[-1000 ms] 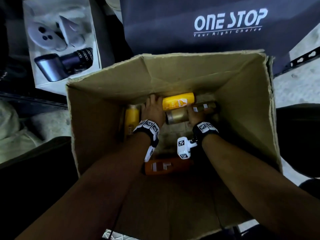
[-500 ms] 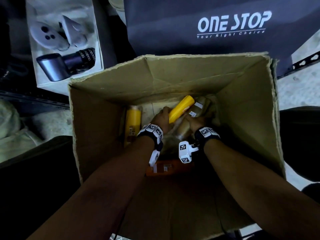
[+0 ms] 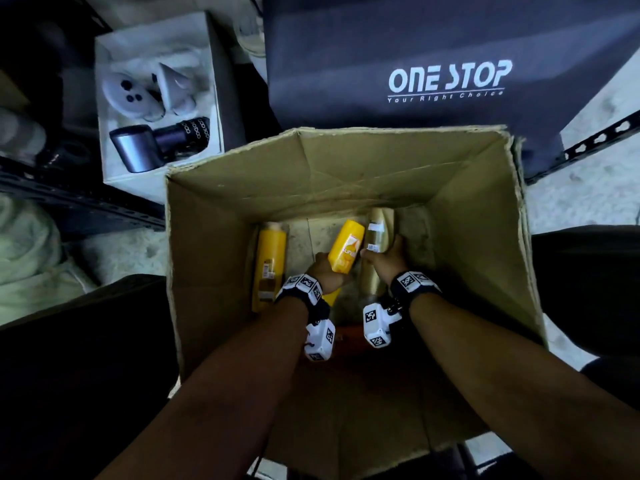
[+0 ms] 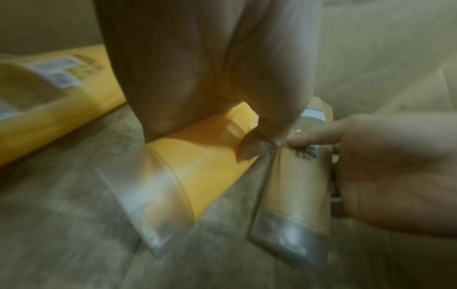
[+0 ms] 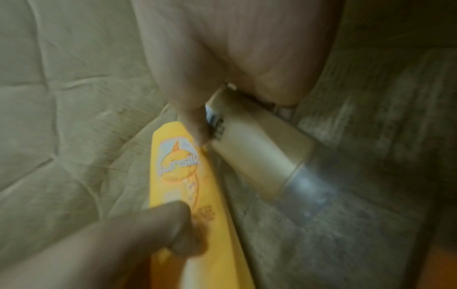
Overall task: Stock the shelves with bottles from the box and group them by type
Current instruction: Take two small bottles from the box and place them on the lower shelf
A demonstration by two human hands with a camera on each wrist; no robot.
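Head view, looking down into the open box (image 3: 221, 237): the left hand (image 3: 327, 273) has its fingers wrapped round a yellow bottle (image 3: 346, 249) at the centre of the box floor, its far end pointing toward 1 o'clock. Just beside it at 3 o'clock, the right hand (image 3: 386, 261) has its fingers clamped on a gold bottle (image 3: 377, 230), the two bottles almost touching. A second yellow bottle (image 3: 268, 268) lies flat along the left wall at 9 o'clock, an orange bottle (image 3: 349, 336) shows under the wrists at 6 o'clock, and a dark bag (image 3: 446, 81) printed "ONE STOP" stands beyond the box at 12 o'clock.
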